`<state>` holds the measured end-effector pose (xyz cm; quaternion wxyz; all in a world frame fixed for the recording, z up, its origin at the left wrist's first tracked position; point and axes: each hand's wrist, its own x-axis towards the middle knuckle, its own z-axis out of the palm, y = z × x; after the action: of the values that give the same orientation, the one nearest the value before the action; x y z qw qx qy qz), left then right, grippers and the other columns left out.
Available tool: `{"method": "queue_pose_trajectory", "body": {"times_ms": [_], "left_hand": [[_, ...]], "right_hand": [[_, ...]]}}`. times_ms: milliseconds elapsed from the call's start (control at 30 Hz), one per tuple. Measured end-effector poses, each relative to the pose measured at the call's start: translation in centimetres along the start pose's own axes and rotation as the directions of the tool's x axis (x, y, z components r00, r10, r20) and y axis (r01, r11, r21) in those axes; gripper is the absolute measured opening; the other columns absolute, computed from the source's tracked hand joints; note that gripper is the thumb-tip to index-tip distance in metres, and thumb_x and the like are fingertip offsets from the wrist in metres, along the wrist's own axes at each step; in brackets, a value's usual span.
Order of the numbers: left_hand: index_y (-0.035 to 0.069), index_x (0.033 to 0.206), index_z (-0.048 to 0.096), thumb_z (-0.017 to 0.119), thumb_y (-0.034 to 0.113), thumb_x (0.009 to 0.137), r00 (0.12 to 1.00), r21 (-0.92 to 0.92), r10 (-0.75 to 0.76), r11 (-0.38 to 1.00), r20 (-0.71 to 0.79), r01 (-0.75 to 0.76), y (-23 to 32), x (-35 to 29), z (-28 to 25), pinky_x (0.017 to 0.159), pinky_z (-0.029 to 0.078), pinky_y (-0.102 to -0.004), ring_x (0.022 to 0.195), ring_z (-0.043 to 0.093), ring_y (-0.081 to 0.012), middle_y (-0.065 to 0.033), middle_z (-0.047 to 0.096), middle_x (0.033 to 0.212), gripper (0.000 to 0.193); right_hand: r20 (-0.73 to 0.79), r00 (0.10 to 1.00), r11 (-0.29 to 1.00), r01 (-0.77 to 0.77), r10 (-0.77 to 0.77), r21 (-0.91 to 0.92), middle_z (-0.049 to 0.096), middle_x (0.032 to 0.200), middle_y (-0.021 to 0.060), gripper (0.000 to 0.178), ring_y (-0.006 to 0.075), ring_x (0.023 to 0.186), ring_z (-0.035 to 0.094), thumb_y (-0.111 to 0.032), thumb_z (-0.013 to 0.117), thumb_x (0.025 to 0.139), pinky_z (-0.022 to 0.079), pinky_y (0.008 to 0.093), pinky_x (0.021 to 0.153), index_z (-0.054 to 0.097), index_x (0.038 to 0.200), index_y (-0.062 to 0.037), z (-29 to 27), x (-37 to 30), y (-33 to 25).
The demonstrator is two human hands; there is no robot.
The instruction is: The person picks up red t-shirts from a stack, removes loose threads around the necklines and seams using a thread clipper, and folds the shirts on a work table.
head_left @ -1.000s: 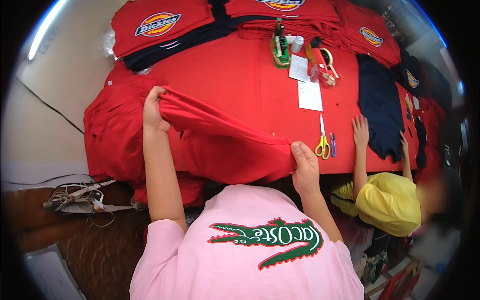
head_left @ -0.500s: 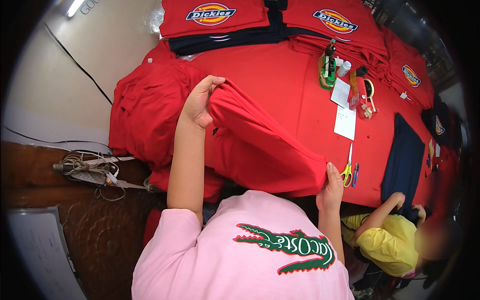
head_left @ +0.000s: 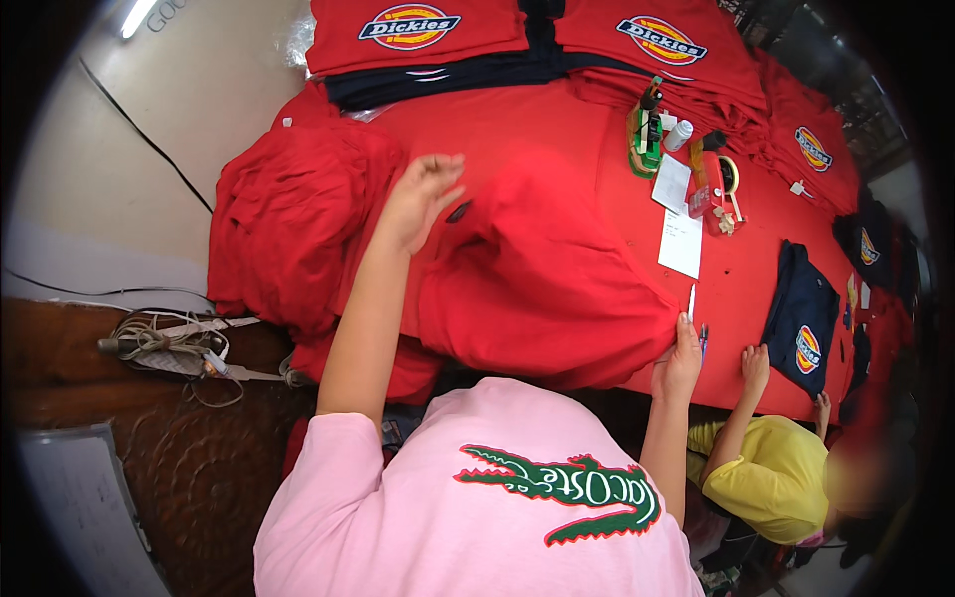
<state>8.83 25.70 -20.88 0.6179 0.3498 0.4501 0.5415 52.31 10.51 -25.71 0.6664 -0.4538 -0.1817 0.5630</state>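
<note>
A loose red garment (head_left: 557,289) spreads over the near side of the red-covered table, its middle puffed up and slightly blurred. At its near right corner, my right hand (head_left: 678,366) pinches the cloth between thumb and fingers. My left hand (head_left: 426,199) is raised over the garment's far left side, fingers apart and holding nothing. A small dark mark shows on the red cloth just right of that hand. Beside my right hand are the scissors (head_left: 691,300), only a blade clearly showing, and a blue pen (head_left: 704,338).
A heap of red garments (head_left: 298,214) lies left. Folded red shirts (head_left: 497,40) line the far edge. Tape dispensers, one green (head_left: 644,144) and one red (head_left: 708,184), stand near paper slips (head_left: 680,247). At right, a co-worker in yellow (head_left: 766,473) handles a navy garment (head_left: 796,318).
My left hand has let go of the red cloth and opened. The stretched garment has slackened and billowed, and my right hand shifted slightly right. The co-worker's navy garment now shows its badge.
</note>
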Motion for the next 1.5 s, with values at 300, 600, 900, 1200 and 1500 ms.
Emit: {"method": "queue_pose_trajectory", "body": {"times_ms": [300,600,900,1200,1500], "left_hand": [[-0.003,0.133,0.056,0.084,0.019,0.081,0.96,0.875,0.042,0.422,-0.278,0.235,-17.7,-11.4,-6.3,0.097,0.052,-0.0368,0.1,0.068,-0.0337,-0.018,0.071,0.107,0.064],[0.0,0.111,0.073,0.076,0.009,0.092,0.999,0.397,0.039,0.917,0.007,-0.039,0.2,-3.1,-5.8,0.082,0.052,-0.0255,0.088,0.063,-0.0079,0.0004,0.073,0.101,0.021],[-0.001,0.137,0.058,0.074,0.007,0.09,0.866,0.651,0.499,0.649,0.027,-0.394,-1.8,7.9,-2.8,0.094,0.055,-0.0343,0.119,0.064,-0.0273,-0.0177,0.061,0.136,0.051],[0.012,0.137,0.06,0.079,0.019,0.086,0.912,0.87,-0.022,0.308,0.41,-0.384,-15.9,-6.5,-1.4,0.125,0.024,-0.0526,0.157,0.021,-0.0373,-0.0154,0.031,0.166,0.055],[0.012,0.143,0.054,0.082,0.025,0.08,0.906,0.892,0.007,0.172,0.422,-0.417,-15.7,-6.7,2.3,0.126,0.013,-0.0586,0.157,0.023,-0.0359,-0.0141,0.031,0.166,0.071]], "right_hand": [[-0.055,0.974,0.761,-0.206,0.219,-0.615,0.063,0.087,-0.006,0.018,0.0032,0.075,0.056,-0.008,0.07,0.097,0.045,0.0209,0.071,0.068,0.114,-0.0023,-6.8,-0.5,3.9],[-0.034,0.997,0.712,0.03,-0.076,-0.701,0.065,0.083,-0.0056,0.011,0.0023,0.07,0.054,-0.012,0.073,0.096,0.039,0.0208,0.06,0.07,0.105,-0.0067,-1.1,7.0,-6.7],[0.289,0.791,0.378,0.534,-0.54,-0.756,0.067,0.128,0.0105,0.046,0.019,0.106,0.069,-0.005,0.075,0.089,0.056,0.0313,0.087,0.06,0.133,0.0005,9.0,16.1,-2.5],[0.608,0.789,0.012,0.61,0.092,-0.793,0.061,0.111,0.0121,0.033,0.0318,0.106,0.06,-0.013,0.079,0.082,0.051,0.044,0.094,0.069,0.113,-0.008,4.7,1.2,11.7],[0.737,0.666,-0.108,0.746,0.113,-0.657,0.063,0.1,0.0104,0.018,0.0332,0.098,0.062,-0.018,0.072,0.088,0.049,0.0449,0.081,0.067,0.102,-0.0085,6.9,3.8,12.7]]}}
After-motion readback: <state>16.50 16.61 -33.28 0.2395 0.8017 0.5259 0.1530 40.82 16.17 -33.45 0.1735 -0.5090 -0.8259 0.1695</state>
